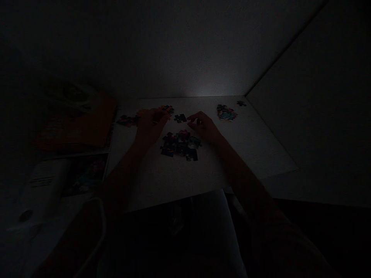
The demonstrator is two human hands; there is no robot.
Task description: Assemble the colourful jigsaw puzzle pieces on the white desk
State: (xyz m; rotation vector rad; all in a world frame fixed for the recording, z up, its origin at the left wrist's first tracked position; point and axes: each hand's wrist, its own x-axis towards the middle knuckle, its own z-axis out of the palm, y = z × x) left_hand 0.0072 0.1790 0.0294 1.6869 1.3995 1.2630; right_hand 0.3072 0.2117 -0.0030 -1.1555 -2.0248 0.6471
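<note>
— Puzzle cluster [180, 144], the joined patch of dark interlocked pieces: where is it?

— On the white board [249, 143] in front of me, between my two wrists, nearer me than my fingertips. Nothing lies on top of it.

— What is around it, biggest first?

— The board itself, pale, flat and matte, with a faint grain, pushed into a corner where two plain light walls meet. The room is very dim, so colours barely show. Off the board's left edge sits an orange box lid [77, 123], flat and rectangular, and below it a printed sheet [84, 173] with a dark picture. Toward the far right of the board is a small heap of loose pieces [226, 112], with one stray piece [241, 103] just beyond it. Another little scatter [127, 120] lies by the board's left edge.

— And your hands?

— My left hand [150, 123] rests palm down, fingers curled loosely, near the scatter; I cannot tell whether it pinches anything. My right hand [204, 125] has its fingers bent over the board; what it grips, if anything, I cannot tell. A single dark piece [180, 117] lies between the two sets of fingertips, apart from both.
</note>
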